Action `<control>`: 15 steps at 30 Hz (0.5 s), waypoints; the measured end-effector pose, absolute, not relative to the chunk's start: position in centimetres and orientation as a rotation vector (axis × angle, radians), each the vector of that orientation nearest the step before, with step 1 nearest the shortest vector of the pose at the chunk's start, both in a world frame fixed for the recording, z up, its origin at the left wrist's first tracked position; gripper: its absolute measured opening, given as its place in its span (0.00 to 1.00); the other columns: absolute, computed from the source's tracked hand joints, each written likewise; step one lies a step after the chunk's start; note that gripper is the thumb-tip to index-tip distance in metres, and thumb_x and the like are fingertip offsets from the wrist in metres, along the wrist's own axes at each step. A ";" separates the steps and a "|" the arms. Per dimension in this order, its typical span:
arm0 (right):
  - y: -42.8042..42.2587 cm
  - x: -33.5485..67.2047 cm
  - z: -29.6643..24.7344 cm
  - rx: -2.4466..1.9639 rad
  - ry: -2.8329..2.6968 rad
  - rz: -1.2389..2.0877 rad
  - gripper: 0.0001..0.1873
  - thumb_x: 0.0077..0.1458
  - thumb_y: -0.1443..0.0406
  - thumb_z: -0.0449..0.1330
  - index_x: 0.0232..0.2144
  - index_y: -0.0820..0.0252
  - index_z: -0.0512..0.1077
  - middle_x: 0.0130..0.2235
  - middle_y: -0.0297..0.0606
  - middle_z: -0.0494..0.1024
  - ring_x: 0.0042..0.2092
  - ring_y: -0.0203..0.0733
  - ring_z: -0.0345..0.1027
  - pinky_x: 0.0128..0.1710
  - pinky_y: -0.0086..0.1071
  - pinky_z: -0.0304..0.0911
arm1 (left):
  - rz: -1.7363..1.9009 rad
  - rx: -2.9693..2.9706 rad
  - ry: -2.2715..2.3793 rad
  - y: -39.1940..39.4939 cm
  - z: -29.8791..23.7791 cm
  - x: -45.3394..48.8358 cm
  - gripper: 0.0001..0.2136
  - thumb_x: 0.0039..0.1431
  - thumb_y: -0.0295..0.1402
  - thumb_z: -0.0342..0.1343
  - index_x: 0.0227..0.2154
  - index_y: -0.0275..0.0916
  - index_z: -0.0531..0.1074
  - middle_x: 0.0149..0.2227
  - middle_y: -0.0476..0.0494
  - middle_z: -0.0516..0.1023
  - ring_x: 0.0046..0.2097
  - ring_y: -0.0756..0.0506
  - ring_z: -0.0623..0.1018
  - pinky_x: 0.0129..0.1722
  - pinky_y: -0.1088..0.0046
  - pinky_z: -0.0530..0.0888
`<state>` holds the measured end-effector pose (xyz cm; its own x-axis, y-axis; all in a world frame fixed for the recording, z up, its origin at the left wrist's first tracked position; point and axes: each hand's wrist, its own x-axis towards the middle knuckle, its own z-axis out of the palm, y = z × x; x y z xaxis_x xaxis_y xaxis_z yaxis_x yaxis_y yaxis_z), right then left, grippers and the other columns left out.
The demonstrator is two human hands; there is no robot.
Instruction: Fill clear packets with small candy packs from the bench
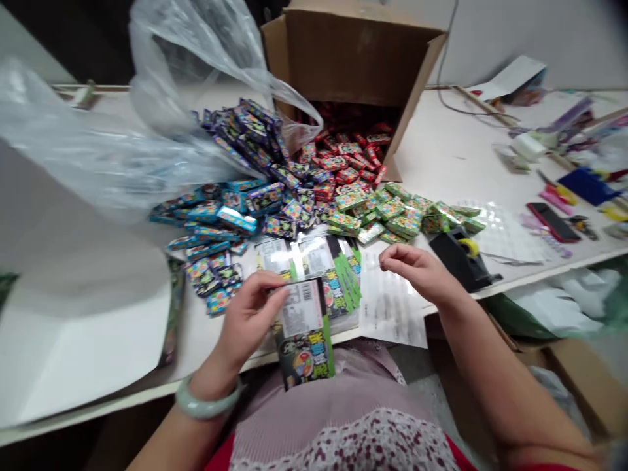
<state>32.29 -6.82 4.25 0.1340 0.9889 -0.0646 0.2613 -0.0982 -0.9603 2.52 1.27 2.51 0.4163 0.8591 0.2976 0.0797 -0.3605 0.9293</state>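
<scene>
My left hand (pixel 250 314) pinches the top edge of a printed pouch (pixel 304 340), black and green with a white label and barcode, tilted over the table's front edge. More such pouches (pixel 338 281) lie flat just behind it. My right hand (pixel 417 268) hovers over a translucent sheet (pixel 392 307), fingertips pressed together; whether something small is between them is hidden. Behind my hands lie heaps of small candy-like packets: blue packets (pixel 210 226), purple packets (pixel 250 134), red packets (pixel 348 160) and green packets (pixel 392 212).
A cardboard box (pixel 358 55) lies on its side at the back, spilling red packets. A clear plastic bag (pixel 161 157) and a white open container (pixel 88 340) stand left. Right are a black tape dispenser (pixel 464 258), a phone (pixel 553 221) and a blue item (pixel 589 185).
</scene>
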 end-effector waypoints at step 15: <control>1.1 21.3 9.0 -1.526 -1.924 1.323 0.09 0.55 0.64 0.58 0.24 0.60 0.69 0.25 0.34 0.71 0.28 0.34 0.61 0.26 0.30 0.55 | 1.037 1.698 0.756 0.6 3.0 2.2 0.04 0.60 0.33 0.55 0.34 0.39 0.69 0.33 0.48 0.70 0.36 0.50 0.71 0.35 0.73 0.69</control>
